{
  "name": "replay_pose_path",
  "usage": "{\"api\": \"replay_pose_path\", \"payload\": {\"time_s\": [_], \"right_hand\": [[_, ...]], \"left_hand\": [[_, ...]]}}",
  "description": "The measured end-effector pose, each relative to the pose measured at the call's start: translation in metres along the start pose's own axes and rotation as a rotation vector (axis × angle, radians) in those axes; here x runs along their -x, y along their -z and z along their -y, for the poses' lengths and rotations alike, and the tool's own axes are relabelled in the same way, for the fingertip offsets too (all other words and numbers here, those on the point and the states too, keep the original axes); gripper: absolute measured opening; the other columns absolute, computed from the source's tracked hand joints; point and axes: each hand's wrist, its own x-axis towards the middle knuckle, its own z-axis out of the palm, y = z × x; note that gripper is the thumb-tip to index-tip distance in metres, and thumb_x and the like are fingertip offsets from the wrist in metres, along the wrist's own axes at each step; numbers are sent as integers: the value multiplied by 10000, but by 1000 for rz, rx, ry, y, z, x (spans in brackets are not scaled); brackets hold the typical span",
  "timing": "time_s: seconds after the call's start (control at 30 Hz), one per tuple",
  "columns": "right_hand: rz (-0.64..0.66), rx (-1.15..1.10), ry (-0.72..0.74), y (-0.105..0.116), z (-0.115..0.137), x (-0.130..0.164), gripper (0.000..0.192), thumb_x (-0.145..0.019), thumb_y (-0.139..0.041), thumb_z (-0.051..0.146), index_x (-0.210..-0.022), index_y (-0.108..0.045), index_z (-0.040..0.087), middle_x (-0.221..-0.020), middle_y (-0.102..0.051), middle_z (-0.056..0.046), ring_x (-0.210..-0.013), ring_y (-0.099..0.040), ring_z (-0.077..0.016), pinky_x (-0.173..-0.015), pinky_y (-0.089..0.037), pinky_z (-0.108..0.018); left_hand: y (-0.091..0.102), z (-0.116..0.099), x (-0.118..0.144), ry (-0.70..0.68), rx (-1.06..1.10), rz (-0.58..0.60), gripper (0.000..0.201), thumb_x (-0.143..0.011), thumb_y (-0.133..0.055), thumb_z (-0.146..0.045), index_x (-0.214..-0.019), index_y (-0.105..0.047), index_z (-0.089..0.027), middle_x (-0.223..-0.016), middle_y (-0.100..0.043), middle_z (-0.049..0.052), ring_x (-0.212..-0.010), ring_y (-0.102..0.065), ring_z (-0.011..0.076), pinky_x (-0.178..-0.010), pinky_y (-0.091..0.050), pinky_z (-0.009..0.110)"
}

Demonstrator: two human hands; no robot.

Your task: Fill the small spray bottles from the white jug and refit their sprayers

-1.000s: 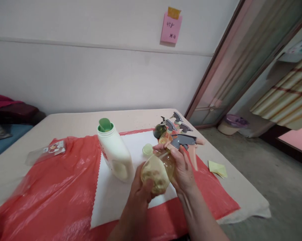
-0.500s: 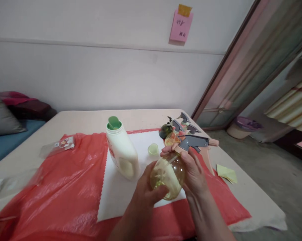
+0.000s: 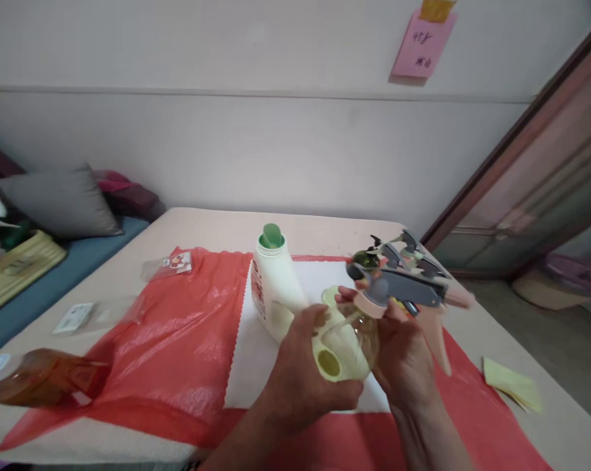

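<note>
A clear yellow spray bottle point(image 3: 347, 340) with a grey and pink trigger head point(image 3: 413, 291) is held above the table, tilted. My left hand point(image 3: 305, 376) grips its round body from the left. My right hand point(image 3: 406, 353) grips it from the right, just under the trigger head. Behind my hands a white jug point(image 3: 276, 284) with an open green spout stands on a white cloth point(image 3: 256, 353). A small light green cap point(image 3: 331, 296) lies on the cloth beside the jug.
Several more spray bottles point(image 3: 393, 252) stand at the back right of the table. A red plastic sheet point(image 3: 168, 333) covers the table, with an orange bottle point(image 3: 45, 379) lying at the left edge. Small packets point(image 3: 170, 263) lie at back left, yellow paper point(image 3: 511, 383) at right.
My view has swung to the left, bringing the orange bottle and grey pillow into sight. Both hands kept hold of the yellow spray bottle and turned it, with the left hand now further over its body.
</note>
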Motion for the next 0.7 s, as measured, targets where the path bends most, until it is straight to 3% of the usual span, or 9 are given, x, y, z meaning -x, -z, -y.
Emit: {"api": "replay_pose_path", "payload": {"time_s": [0.07,0.17,0.23,0.3,0.43,0.57,0.7], "right_hand": [[-59,-36,-14,-5,-13,-8,479,-813,-628,663,-1063,-720,265,-1117,-740,-92,-1104,-667,-279,-1027,-492,-486],[0,185,-70,-8,-41,-14,449,-756,-753,553,-1074,-714,238,-1168,-724,-99,-1140,-642,-265,-1069,-442,-469],[85,366,-93,-11,-61,-13,480,-694,-826,442,-1110,-696,241,-1218,-701,-81,-1172,-610,-262,-1064,-423,-446],[140,478,-102,-17,-77,-9,487,-660,-838,377,-1103,-689,238,-1140,-713,-48,-1084,-610,-248,-978,-446,-401],[167,451,-153,-31,-90,-3,269,-671,-785,359,-866,-684,204,-776,-650,20,-750,-516,-172,-699,-407,-297],[132,315,-147,-29,-82,-7,227,-703,-722,364,-847,-641,207,-759,-598,30,-746,-482,-159,-710,-388,-290],[88,317,-174,-15,-72,-15,156,-636,-641,243,-784,-608,205,-711,-554,45,-711,-452,-142,-690,-360,-280]], "left_hand": [[20,-7,-7,-86,80,-126,738,-582,-831,-263,-1259,-537,-242,-1161,-664,83,-1000,-662,271,-826,-568,396],[63,-4,-24,-203,183,-378,753,-599,-843,-339,-1264,-501,-246,-1166,-661,78,-1014,-668,264,-832,-568,391],[96,8,-39,-187,187,-599,775,-586,-864,-317,-1256,-479,-248,-1164,-659,54,-1016,-667,242,-867,-556,390],[125,29,-54,-94,-23,-854,764,-580,-862,-295,-1247,-499,-207,-1209,-638,56,-1076,-642,237,-935,-516,376],[153,79,-82,203,-337,-943,742,-672,-819,-389,-1292,-451,-217,-1267,-617,58,-1123,-633,224,-941,-499,328],[146,114,-109,315,-405,-896,724,-628,-854,-366,-1209,-466,-177,-1140,-665,91,-1008,-672,268,-845,-514,358],[137,128,-132,333,-486,-817,668,-667,-828,-300,-1206,-460,-157,-1108,-675,91,-1002,-673,268,-814,-494,337]]}}
